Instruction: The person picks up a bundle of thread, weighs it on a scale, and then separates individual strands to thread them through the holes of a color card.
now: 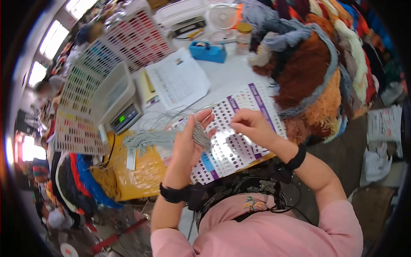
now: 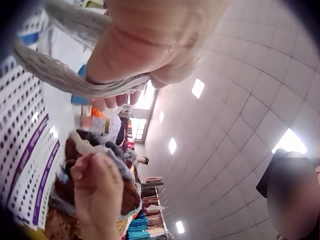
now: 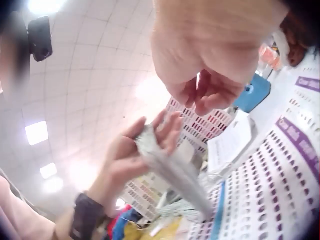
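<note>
A skein of pale grey yarn lies looped across my left hand, held between the thumb and the fingers. In the right wrist view, the left palm faces up with the skein hanging over it. More of the same yarn trails left across the table in a loose bundle with a white tag. My right hand is raised to the right, apart from the skein, its fingers curled and fingertips close to the thumb. No strand shows between them. Dotted cards with purple bands lie beneath both hands.
On the left stand a scale with a lit green display and a tub on it, beside slotted colour racks. Printed sheets, a blue tape dispenser and a jar sit behind. A large yarn heap fills the right.
</note>
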Demonstrator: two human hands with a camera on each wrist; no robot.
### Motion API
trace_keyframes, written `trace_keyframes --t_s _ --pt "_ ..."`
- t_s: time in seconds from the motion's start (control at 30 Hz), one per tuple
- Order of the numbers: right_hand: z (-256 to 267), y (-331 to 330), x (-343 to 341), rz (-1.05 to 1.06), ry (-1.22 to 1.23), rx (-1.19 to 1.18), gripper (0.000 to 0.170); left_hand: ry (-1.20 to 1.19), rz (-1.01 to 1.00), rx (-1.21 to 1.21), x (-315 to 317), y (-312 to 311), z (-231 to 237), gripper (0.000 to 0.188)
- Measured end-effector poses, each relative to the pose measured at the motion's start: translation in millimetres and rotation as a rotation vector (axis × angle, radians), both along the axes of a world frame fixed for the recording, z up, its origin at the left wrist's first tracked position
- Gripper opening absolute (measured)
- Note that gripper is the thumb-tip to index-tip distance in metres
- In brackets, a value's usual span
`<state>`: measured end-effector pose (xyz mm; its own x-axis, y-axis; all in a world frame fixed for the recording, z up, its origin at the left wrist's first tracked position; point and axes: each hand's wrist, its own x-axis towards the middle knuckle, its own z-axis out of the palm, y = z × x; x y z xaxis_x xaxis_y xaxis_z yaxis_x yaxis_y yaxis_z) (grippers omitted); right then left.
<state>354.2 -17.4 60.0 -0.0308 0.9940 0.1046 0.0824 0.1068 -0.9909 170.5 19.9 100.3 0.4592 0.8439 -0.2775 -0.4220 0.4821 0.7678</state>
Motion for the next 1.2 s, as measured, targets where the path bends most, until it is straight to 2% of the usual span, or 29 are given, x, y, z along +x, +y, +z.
trace_keyframes --t_s 0.07,0.1,0.2,0.33,0.37,0.47,0.5,0.57,0.6,0.67,0.7,0.73,0.77,0.8,0.83,0.9,0.97,1.03,1.07,1.1,1.13,1.17,1.2 --pt "33 -6 -8 0.058 0.236 -0.291 0.012 -0.076 0.010 -0.040 18 -11 -8 0.046" --pt "42 -7 -15 0.074 0.340 -0.317 0.010 -0.138 -0.064 -0.055 20 -12 -16 0.048" --pt "24 -3 -21 0.138 0.422 -0.384 0.012 -0.229 -0.205 -0.019 20 -14 -16 0.049" --pt "20 -1 -17 0.099 0.554 -0.339 0.010 -0.147 -0.086 -0.103 17 -17 -8 0.044" --pt "15 -1 -18 0.077 0.527 -0.325 0.009 -0.046 -0.048 -0.108 18 -18 -9 0.037" --pt "11 -2 -18 0.047 0.656 -0.282 0.007 0.055 -0.091 0.063 26 -18 -20 0.029" --pt "11 -2 -16 0.031 0.661 -0.269 0.006 0.036 0.022 -0.030 30 -18 -20 0.023" --pt "12 -4 -13 0.004 0.672 -0.242 0.004 0.067 0.115 -0.132 35 -18 -14 0.019" --pt "13 -4 -8 0.070 0.856 -0.275 0.005 0.083 0.163 -0.183 36 -17 -13 0.017" --pt "21 -1 11 0.207 1.219 -0.337 0.007 -0.221 0.077 -0.273 4 -4 -36 0.012" --pt "30 0 27 0.155 1.126 -0.250 0.008 -0.374 0.030 -0.320 -20 6 -49 0.010" --pt "44 2 49 0.099 1.032 -0.164 0.008 -0.442 0.173 -0.360 -44 16 -56 0.008" --pt "59 14 86 0.098 0.940 0.072 0.009 -0.507 0.317 -0.400 -76 30 -64 0.006" --pt "74 27 122 0.079 0.860 0.304 0.016 -0.567 0.471 -0.456 -136 50 -86 0.007" --pt "92 30 153 -0.115 0.805 0.413 0.014 -0.624 0.627 -0.493 -195 70 -107 0.009" --pt "127 38 214 -0.563 0.626 0.551 0.012 -0.744 0.733 -0.572 -227 83 -109 0.013" --pt "124 48 199 -0.645 -0.130 0.570 0.010 -0.672 0.616 -0.476 -184 81 -68 0.017" --pt "105 57 167 -0.665 -0.883 0.516 0.007 -0.472 0.341 -0.449 -97 82 -54 0.021" --pt "68 68 133 -0.455 -0.116 0.322 0.003 -0.271 0.239 -0.372 -55 85 -63 0.023" --pt "12 82 123 -0.419 0.162 0.019 0.005 0.016 0.188 -0.332 -10 84 -61 0.021" --pt "-42 93 114 -0.394 0.002 0.061 0.003 -0.135 -0.021 -0.386 16 88 -77 0.020" --pt "-72 91 102 -0.438 -0.115 -0.129 0.005 -0.109 -0.114 -0.367 39 94 -93 0.020" --pt "-81 86 90 -0.536 -0.335 -0.098 0.008 -0.008 -0.100 -0.349 63 92 -90 0.021"
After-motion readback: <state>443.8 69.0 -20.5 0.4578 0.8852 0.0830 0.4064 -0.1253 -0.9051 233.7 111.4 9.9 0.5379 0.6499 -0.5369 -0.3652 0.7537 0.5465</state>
